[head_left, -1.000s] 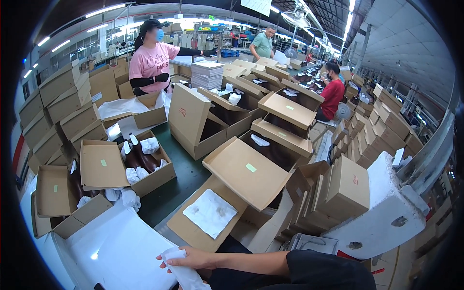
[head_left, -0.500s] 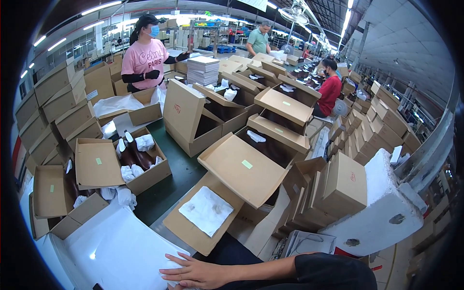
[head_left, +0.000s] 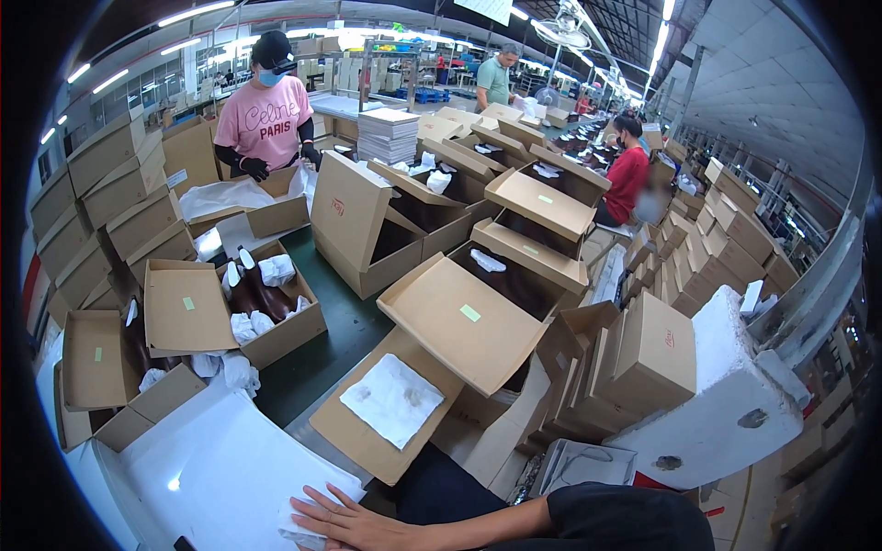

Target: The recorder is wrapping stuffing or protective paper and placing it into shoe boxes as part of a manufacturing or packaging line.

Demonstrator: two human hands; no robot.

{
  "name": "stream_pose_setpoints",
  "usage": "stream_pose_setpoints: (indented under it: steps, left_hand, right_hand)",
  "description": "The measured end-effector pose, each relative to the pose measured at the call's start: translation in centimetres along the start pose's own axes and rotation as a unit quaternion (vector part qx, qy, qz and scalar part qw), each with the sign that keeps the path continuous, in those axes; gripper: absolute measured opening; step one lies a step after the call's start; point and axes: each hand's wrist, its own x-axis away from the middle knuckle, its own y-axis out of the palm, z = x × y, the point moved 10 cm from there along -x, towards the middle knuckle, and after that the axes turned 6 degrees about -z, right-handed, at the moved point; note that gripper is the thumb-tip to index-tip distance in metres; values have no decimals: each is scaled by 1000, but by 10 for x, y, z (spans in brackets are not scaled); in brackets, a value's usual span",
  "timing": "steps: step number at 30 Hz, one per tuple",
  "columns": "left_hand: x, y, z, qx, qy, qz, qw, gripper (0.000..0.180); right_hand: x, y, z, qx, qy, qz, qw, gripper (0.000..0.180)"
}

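Observation:
My right hand (head_left: 354,523) reaches in from the lower right and lies palm down, fingers stretched out and slightly apart. It rests on the near edge of a stack of large white paper sheets (head_left: 216,459). A crumpled bit of white paper shows under its fingertips. My left hand is out of view. Just beyond the hand lies a brown cardboard panel (head_left: 335,427) with a stained white cloth or paper (head_left: 390,401) on it. Left of that, an open shoebox (head_left: 289,335) holds dark brown shoes (head_left: 262,298) and wads of white paper.
Several open shoeboxes (head_left: 469,312) with lids run along the green table (head_left: 344,321). Stacked boxes (head_left: 101,207) rise at the left; more boxes (head_left: 652,349) stand right, beside a white foam block (head_left: 726,404). Across the table, a person in a pink shirt (head_left: 266,124) handles an open carton.
My right hand has slid slightly left on the paper. The person in pink has turned toward the table and lowered a gloved hand to the carton.

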Motion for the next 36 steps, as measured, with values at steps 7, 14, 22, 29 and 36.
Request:
stream_pose_setpoints:
  steps: [7, 14, 22, 29, 36]
  left_hand:
    - [-6, -25, -19, -41, 56, 21, 997, 50]
    - [-4, -31, -35, -45, 77, 51, 995, 55]
    - [-3, -9, -21, 39, 41, 108, 993, 63]
    - [-5, 10, -12, 110, 0, 151, 982, 69]
    - [10, 26, 7, 148, -36, 194, 969, 85]
  right_hand:
    - [-1, 4, -3, 2, 51, -19, 998, 63]
    - [-1, 10, -1, 26, 43, 11, 999, 58]
    - [-5, 20, -6, 73, 1, 42, 996, 57]
    - [1, 46, 15, 39, -2, -1, 999, 71]
    - [-9, 28, 6, -115, 26, -25, 993, 76]
